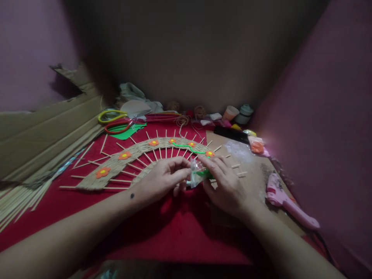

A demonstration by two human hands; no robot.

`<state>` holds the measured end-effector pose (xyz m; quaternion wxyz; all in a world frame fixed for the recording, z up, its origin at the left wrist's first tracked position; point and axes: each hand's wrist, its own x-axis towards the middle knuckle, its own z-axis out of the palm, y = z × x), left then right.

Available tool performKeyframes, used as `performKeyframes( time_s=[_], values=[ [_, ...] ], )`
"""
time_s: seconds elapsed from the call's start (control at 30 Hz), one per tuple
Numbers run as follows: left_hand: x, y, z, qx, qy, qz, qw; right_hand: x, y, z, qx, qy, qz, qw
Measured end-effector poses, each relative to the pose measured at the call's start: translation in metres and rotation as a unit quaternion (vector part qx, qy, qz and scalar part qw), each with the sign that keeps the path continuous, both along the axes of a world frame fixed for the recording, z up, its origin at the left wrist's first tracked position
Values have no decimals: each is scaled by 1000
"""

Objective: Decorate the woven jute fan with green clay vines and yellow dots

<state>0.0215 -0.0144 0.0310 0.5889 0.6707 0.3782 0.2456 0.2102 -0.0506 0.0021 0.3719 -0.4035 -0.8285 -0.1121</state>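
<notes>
A small clear plastic bag point(197, 175) with something green inside is held between both hands, in front of the woven piece. My left hand point(170, 174) pinches its left edge, and my right hand point(222, 180) has its fingers closed round the right side. Behind them lies an arched woven band point(139, 149) on thin sticks that fan outward. Orange flowers with yellow centres, such as one at the left point(102, 172), sit along the band. A wavy green strip point(181, 145) runs over its upper right part. My hands hide part of the lower right of the fan.
Scissors with yellow and red handles point(117, 126) lie on green sheets point(124, 134) at the back left. Cardboard point(43, 135) and loose sticks point(29, 201) line the left. A pink glue gun point(287, 201) rests at the right. A cup point(230, 113) stands at the back.
</notes>
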Motion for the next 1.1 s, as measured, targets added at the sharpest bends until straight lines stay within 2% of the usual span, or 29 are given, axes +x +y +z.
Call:
performKeyframes(
  time_s=[0.1,0.43,0.67,0.77,0.93,1.1],
  values=[
    [-2,1,-2,9,19,-3,1000,-1,-1,0,3,1,12,1000],
    [-1,0,-4,25,27,-69,997,-8,-5,-3,3,-11,31,999],
    [-1,-3,-9,45,5,-13,999,-11,-11,3,-54,15,65,996],
    [-3,-2,-12,49,-6,27,998,-11,-15,7,-112,53,66,990],
    [-7,-2,-18,105,-5,91,990,-12,-14,6,-230,179,44,956],
    [-11,-2,-16,134,2,84,987,-11,-9,-2,-292,263,67,917]
  ],
)
